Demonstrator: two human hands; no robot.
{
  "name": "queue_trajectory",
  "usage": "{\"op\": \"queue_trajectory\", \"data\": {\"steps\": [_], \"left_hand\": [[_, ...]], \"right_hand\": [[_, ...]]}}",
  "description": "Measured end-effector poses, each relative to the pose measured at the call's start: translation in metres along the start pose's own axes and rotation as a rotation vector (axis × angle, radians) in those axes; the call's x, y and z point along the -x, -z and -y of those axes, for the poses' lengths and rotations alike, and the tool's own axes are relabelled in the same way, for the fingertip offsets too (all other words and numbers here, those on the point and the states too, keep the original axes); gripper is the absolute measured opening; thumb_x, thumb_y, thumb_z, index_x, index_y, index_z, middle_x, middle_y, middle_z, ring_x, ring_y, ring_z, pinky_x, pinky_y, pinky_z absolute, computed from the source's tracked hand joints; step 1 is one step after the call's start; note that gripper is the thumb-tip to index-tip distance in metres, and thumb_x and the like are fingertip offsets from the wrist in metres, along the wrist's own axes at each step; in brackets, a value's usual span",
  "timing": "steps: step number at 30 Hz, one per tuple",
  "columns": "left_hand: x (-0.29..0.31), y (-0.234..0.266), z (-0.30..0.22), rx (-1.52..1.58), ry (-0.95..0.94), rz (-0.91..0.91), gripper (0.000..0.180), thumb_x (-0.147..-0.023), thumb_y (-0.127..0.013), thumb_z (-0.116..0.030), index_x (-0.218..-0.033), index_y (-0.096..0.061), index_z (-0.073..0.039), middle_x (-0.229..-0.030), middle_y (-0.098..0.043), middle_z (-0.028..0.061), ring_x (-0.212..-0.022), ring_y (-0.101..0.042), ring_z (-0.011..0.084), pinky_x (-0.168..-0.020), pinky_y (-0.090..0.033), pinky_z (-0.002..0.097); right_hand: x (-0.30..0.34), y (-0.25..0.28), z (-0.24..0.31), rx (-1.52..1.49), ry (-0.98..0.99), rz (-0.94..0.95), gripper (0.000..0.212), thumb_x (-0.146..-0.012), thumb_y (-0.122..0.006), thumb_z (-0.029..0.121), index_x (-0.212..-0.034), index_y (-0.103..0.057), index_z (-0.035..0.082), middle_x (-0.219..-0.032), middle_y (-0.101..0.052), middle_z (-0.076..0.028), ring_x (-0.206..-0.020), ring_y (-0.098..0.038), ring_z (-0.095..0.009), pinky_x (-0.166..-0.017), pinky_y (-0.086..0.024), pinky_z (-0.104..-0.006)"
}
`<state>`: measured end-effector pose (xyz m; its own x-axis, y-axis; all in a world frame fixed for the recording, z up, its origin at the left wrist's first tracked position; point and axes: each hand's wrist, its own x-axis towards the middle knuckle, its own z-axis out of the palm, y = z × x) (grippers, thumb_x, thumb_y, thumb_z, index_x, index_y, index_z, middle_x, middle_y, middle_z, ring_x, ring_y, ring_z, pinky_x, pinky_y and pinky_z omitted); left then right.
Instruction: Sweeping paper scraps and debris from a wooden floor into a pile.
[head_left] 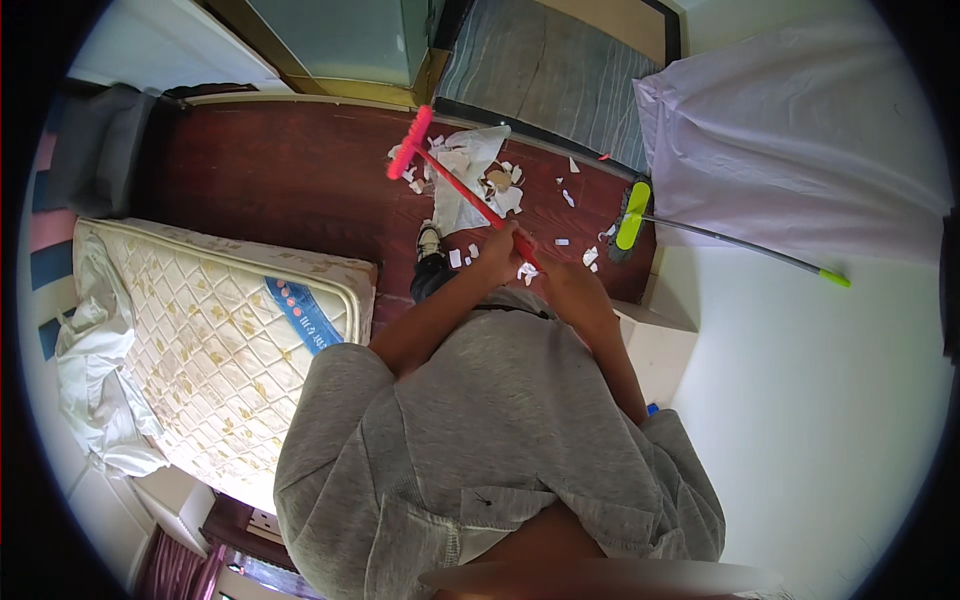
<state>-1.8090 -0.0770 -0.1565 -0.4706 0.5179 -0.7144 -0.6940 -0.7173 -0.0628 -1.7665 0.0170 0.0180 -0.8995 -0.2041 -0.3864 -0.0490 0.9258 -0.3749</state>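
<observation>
Both of my hands are closed around the red pole of a long-handled brush [462,192], whose narrow head is bright pink. My left hand [503,256] grips higher up the pole, and my right hand [572,290] holds it close to my waist. The brush head is to the left of a crumpled white sheet [462,208] on the dark red floor. Scraps of white paper [508,200] lie on and around the sheet, with a tan piece among them. Whether the head touches the floor I cannot tell.
A green and grey mop [632,215] leans by the right wall. Left of me stands a quilted mattress [215,345] with a white cloth [95,340] on it. A dark grey seat [98,150] is at the far left. My shoe [429,240] is near the scraps. A pale curtain [790,140] hangs at the right.
</observation>
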Motion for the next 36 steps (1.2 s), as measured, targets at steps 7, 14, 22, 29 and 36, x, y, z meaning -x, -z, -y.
{"op": "queue_trajectory", "data": {"steps": [7,14,22,29,36], "left_hand": [[-0.076,0.067,-0.031,-0.204,-0.034,-0.144,0.014,-0.083,-0.04,-0.012,-0.071,-0.041,-0.005,-0.061,-0.045,0.0083,-0.055,-0.046,0.0204,-0.055,-0.044,0.0321],[-0.097,0.066,0.032,-0.302,0.121,-0.224,0.015,-0.082,-0.04,-0.013,-0.07,-0.043,-0.003,-0.062,-0.047,0.0085,-0.053,-0.048,0.0206,-0.051,-0.045,0.0332],[-0.081,0.057,0.107,-0.681,0.625,-0.248,0.012,-0.084,-0.042,-0.013,-0.077,-0.047,-0.005,-0.069,-0.052,0.0082,-0.065,-0.056,0.0217,-0.062,-0.051,0.0331],[-0.051,0.018,0.153,-0.705,0.728,-0.064,0.021,-0.088,-0.042,-0.02,-0.079,-0.048,-0.002,-0.078,-0.054,0.0099,-0.077,-0.056,0.0223,-0.079,-0.047,0.0376],[-0.061,-0.003,0.199,-0.915,0.613,0.115,0.009,-0.085,-0.046,-0.017,-0.091,-0.045,-0.01,-0.088,-0.052,0.0063,-0.082,-0.053,0.0208,-0.071,-0.047,0.0348]], "right_hand": [[-0.041,-0.077,-0.02,-0.191,-0.114,0.075,0.035,-0.08,-0.046,0.015,-0.113,-0.041,0.003,-0.078,-0.057,-0.024,-0.072,-0.057,-0.039,-0.062,-0.044,-0.048],[0.002,-0.101,-0.079,-0.226,-0.221,0.088,0.039,-0.082,-0.041,0.017,-0.121,-0.041,0.012,-0.079,-0.055,-0.026,-0.072,-0.055,-0.04,-0.059,-0.042,-0.0481],[0.089,-0.074,-0.084,-0.446,-0.382,-0.012,0.037,-0.082,-0.043,0.019,-0.119,-0.045,0.01,-0.086,-0.056,-0.024,-0.082,-0.054,-0.039,-0.069,-0.042,-0.0443],[0.157,-0.074,-0.097,-0.648,-0.565,-0.183,0.039,-0.082,-0.046,0.018,-0.12,-0.044,0.008,-0.066,-0.056,-0.016,-0.057,-0.055,-0.021,-0.056,-0.043,-0.0337],[0.149,-0.095,-0.13,-1.186,-0.846,-0.468,0.036,-0.085,-0.041,0.013,-0.119,-0.046,0.007,-0.056,-0.046,0.001,-0.045,-0.043,-0.007,-0.04,-0.034,-0.0222]]}}
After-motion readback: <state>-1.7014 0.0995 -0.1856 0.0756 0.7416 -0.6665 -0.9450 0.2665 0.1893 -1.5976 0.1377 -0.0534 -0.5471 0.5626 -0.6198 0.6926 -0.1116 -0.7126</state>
